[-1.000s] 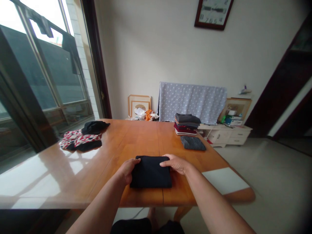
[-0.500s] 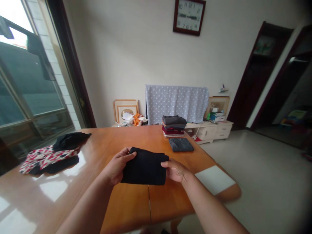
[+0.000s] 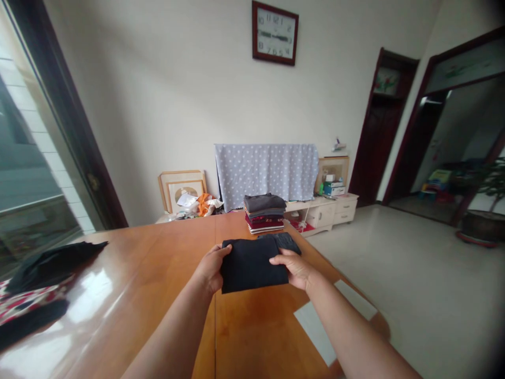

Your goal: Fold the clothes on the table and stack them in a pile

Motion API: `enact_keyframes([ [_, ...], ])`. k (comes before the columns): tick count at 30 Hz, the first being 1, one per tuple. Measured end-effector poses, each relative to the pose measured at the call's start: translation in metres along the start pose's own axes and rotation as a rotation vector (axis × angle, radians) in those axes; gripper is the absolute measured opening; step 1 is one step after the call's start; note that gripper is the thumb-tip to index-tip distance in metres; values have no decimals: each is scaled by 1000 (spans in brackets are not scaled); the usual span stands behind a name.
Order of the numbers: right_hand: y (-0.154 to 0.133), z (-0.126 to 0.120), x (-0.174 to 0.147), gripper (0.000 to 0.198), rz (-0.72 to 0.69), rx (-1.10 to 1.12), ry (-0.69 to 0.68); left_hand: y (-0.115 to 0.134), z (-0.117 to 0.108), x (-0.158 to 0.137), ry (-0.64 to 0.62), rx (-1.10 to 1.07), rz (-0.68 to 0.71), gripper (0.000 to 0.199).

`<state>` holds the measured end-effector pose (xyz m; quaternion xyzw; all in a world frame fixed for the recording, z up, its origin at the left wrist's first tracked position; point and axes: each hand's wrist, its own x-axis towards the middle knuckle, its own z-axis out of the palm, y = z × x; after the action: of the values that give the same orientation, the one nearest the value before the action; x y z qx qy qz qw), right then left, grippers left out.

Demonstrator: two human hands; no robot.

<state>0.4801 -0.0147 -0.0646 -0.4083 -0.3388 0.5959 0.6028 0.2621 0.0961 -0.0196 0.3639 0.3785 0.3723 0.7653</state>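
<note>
The 1 folded black cloth (image 3: 250, 269) is held level above the wooden table (image 3: 169, 284), between 2 hands. The left hand (image 3: 213, 268) pinches its left edge, thumb on top; the right hand (image 3: 296, 269) grips its right edge likewise. Beyond it lie 1 dark grey folded garment (image 3: 290, 242), partly hidden, and 1 stack of folded clothes (image 3: 265, 213).

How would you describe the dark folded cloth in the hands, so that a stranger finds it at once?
Start at the wooden table, then find the clothes stack near its far edge. Closer to the camera, the left hand and right hand hold the dark folded cloth by its sides. Unlike the greyer folded piece partly hidden behind it, it is near-black and held.
</note>
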Motion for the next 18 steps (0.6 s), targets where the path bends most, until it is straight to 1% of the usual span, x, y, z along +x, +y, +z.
enact_keyframes([
  [3, -15, -27, 20, 44, -81, -10, 118, -7, 28, 35, 26, -14, -111, 16],
  [5, -24, -43, 33, 40, -129, -26, 192, -10, 46, 58, 27, -16, -158, 17],
  [7, -32, -58, 44, 40, -171, -42, 265, -14, 62, 79, 18, -16, -176, 20],
  [9, -38, -72, 53, 44, -209, -46, 334, -18, 76, 99, 9, -19, -190, 23],
  [13, -38, -91, 63, 50, -272, -15, 456, -27, 94, 133, -3, -17, -212, 31],
  [18, -27, -109, 70, 53, -365, 33, 602, -39, 106, 167, 2, 24, -253, 32],
])
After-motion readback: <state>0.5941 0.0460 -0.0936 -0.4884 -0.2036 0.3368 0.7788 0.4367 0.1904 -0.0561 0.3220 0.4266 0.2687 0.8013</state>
